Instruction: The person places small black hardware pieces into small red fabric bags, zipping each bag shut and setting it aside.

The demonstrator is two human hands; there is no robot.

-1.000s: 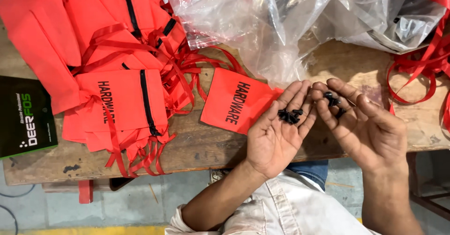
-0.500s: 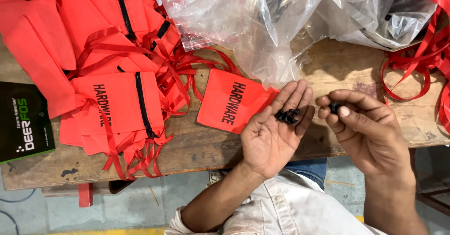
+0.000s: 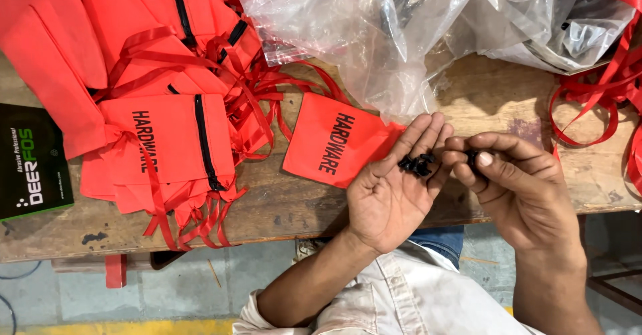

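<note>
From the head camera, the left hand [image 3: 393, 189] lies palm-up and open, cradling small black screws [image 3: 416, 164] on its fingers. At three o'clock of them, the right hand [image 3: 518, 184] pinches one black piece [image 3: 472, 157] — an orange pouch [image 3: 333, 141] lies at nine o'clock on the wooden table [image 3: 281, 204].

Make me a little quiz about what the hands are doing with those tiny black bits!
1. True or false: the left hand lies palm up with small black parts on its fingers.
2. What does the right hand pinch: A a ribbon, B a black part, C a plastic bag?
3. What colour is the pouch beside the left hand?

Key: 1 true; 2 B; 3 orange-red.
</note>
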